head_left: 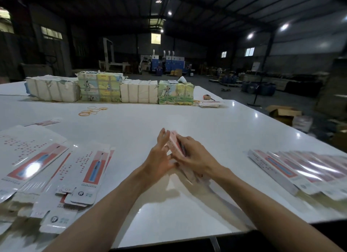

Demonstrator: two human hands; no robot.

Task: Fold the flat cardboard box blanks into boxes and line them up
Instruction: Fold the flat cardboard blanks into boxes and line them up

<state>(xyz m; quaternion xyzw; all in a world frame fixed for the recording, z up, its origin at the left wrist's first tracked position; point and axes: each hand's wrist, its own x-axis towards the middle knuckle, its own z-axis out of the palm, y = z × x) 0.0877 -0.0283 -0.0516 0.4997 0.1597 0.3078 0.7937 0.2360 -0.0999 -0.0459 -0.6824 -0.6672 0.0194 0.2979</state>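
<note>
Right hand [193,156] grips a box [175,143], left hand [159,155] flat against it; flat blanks [90,169] lie left, finished boxes [277,170] right, bundles [139,91] beyond.

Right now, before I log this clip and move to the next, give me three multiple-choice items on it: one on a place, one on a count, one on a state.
1. Where on the table is the row of folded boxes?
A) at the person's right
B) along the far edge
C) at the person's left

2. How many wrapped bundles stand along the far side?
A) two
B) four
C) six

3. What state is the pink box in?
A) lying flat on the table
B) held between the left hand and right hand
C) set down in the row

Key:
1 A: the row lies beside the right forearm.
2 B: four bundles stand side by side.
3 B: the left hand's straight fingers press one side, and the right hand's fingers curl over the other.
</note>
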